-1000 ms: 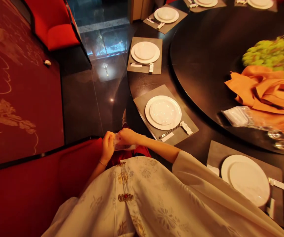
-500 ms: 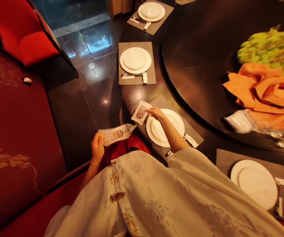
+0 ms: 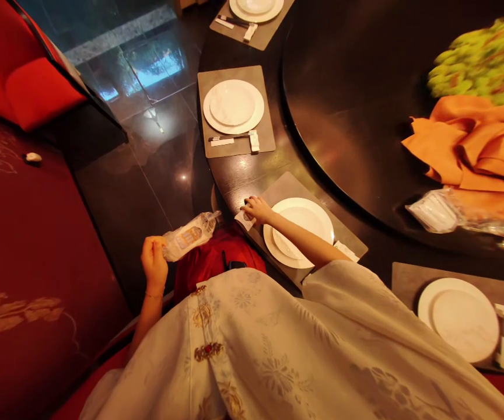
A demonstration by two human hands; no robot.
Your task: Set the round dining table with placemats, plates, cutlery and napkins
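My left hand is closed firmly around 1 end of a clear plastic packet with a printed label, and I hold this packet above the floor, beside the table edge. My right hand is half closed. Its fingers lie on a small white paper sachet, but I cannot tell if they grip it. The sachet is on a grey rectangular placemat, just beside a round white ceramic plate, on the dark round table.
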